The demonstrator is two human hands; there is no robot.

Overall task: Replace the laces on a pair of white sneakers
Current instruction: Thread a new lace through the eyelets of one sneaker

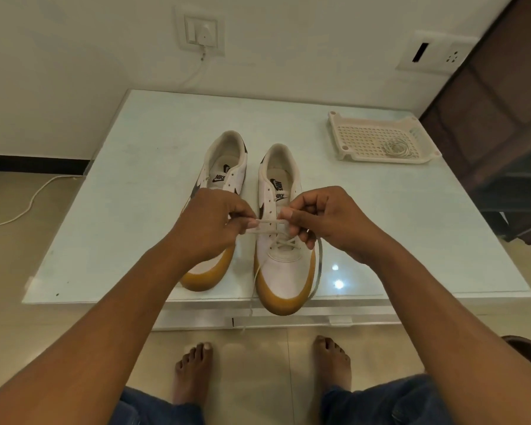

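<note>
Forearms (120,302) reach over the worktop (135,210); left hand (210,223) and right hand (325,222) each pinch the lace (270,222) taut across the nearer sneaker (284,277). Best kept flat and untwisted, pulled evenly.

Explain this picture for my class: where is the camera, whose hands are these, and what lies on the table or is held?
No machine here: one camera worn on a person's head looks down at their own bare hands. The left hand and right hand each pinch a pale lace stretched across the partly laced sneaker. A second sneaker stands beside it on the glass table, with a white perforated tray at the far right.
</note>
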